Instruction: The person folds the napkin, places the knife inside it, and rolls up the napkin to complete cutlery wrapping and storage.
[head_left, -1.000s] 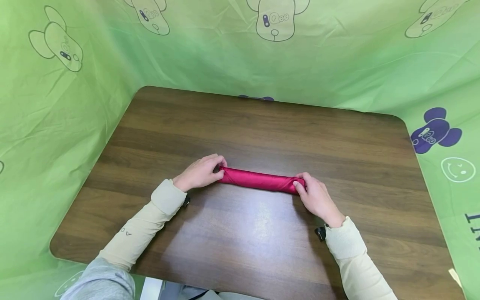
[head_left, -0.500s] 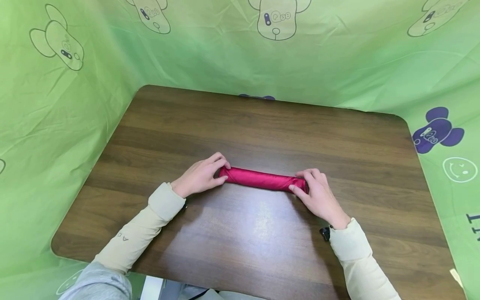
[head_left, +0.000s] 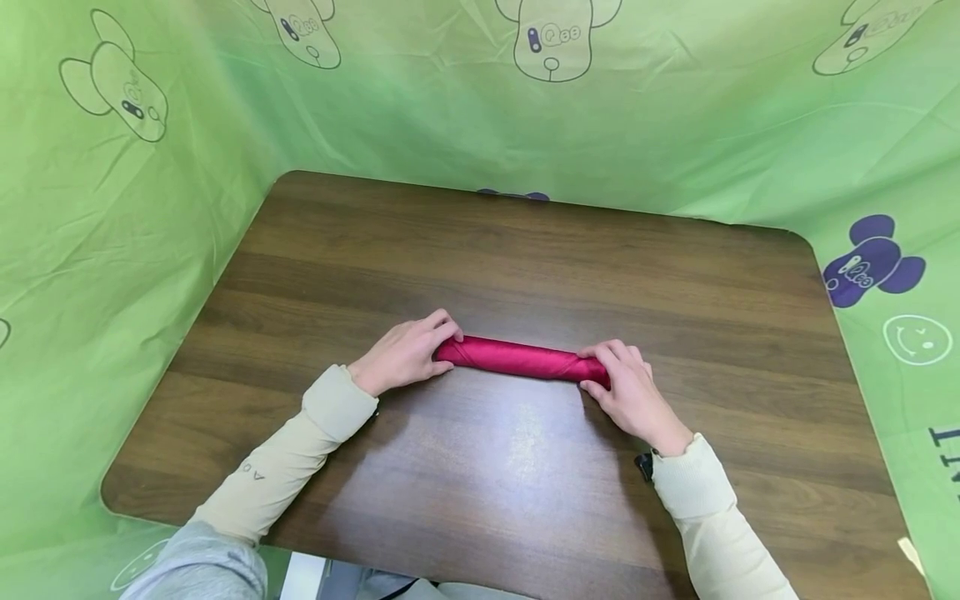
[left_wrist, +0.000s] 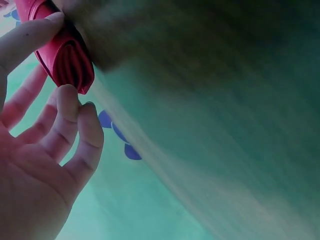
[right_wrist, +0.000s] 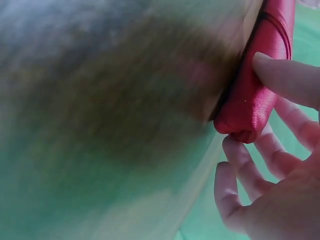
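Note:
A shiny crimson roll of cloth (head_left: 517, 358) lies crosswise on the wooden table, near its middle. The left hand (head_left: 405, 350) grips its left end between thumb and fingers. In the left wrist view, coiled layers show at that end of the cloth roll (left_wrist: 70, 65), with the left thumb on one side and fingertips near the end. At the opposite end, the right hand (head_left: 628, 390) holds the roll, thumb on the near side and fingers over the far side. The right wrist view shows the right thumb against the roll (right_wrist: 250, 100) and fingers around its folded tip.
The brown wood-grain table (head_left: 525, 267) has rounded corners. Green printed curtain cloth (head_left: 420, 117) hangs behind it and along both sides. A small pale strip (head_left: 911, 553) sits at the table's right edge.
The right hand has shifted its hold slightly, its fingers now covering more of the roll's right end. The left hand has also readjusted at its end. The roll stays in nearly the same place.

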